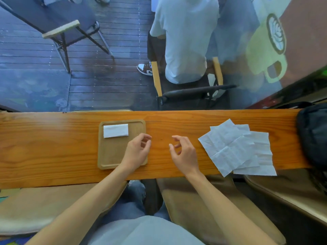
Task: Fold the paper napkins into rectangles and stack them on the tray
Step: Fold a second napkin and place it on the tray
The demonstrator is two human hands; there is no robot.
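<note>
From the head camera, a long wooden counter (53, 147) runs from side to side. A square wooden tray (109, 156) sits on it, a bit left of the middle. One folded napkin (115, 130), a neat white rectangle, lies flat in the far left corner of the tray.

The left hand (137, 151) is over the right edge of the tray. Its fingers are curled loosely and it holds nothing. The right hand (184, 152) is over the bare wood just beside the tray. Its fingers are spread a little and bent, and it holds nothing too. The two hands are near each other but apart.

To the right, a loose pile of unfolded napkins (237, 147) lies flat on the counter. They overlap each other, show crease lines, and stick out a little past the near edge. The right hand is near the pile but not touching it.

A dark bag (313, 135) rests at the far right end of the counter. Beyond the counter, another person in a pale shirt (185, 41) sits on a chair (191, 92) with their back to us.
</note>
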